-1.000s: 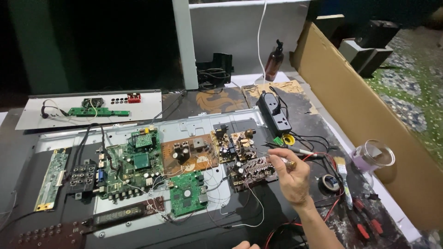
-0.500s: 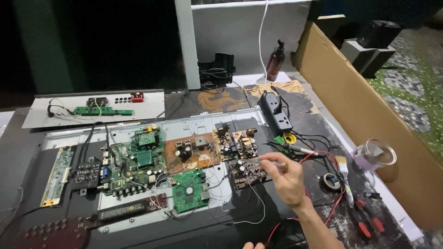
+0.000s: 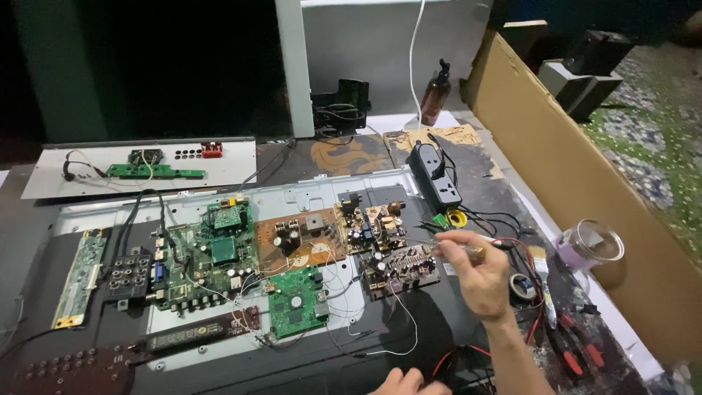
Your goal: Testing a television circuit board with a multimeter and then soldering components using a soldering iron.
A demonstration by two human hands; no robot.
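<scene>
Right hand [image 3: 479, 276] is pinching a thin metal-tipped tool with a pale handle [image 3: 459, 249], fingers closed narrow round the shaft, tip reaching left toward the small dark circuit board with a row of striped components [image 3: 401, 268]; whether the tip is touching the board cannot be told. Working left to right across the bench: a long narrow green strip board [image 3: 79, 276] is lying at the far left of the grey sheet-metal back panel [image 3: 307, 196], then a black block of round sockets [image 3: 129, 272], then a large green main board with a square silver chip [image 3: 212, 257], a brown copper-coloured board with black capacitors [image 3: 298, 243], a smaller square green board [image 3: 296, 301] below it, and the tan power board with bulky parts [image 3: 371, 223] just above the dark board. A white loose wire [image 3: 406, 322] is trailing down from the dark board. Further right, a black power strip [image 3: 437, 175], a yellow roll of tape [image 3: 458, 218] and a clear glass jar [image 3: 591, 245] are sitting well apart from the hand. Left hand [image 3: 406, 382] is showing only its knuckles at the bottom edge; its grip cannot be told. Judgement: the dark board looks light, stiff and fragile, components easily bent; it is best held by its bare edges, not by the parts or wires. The tool looks light and rigid, best gripped mid-shaft as now.
</scene>
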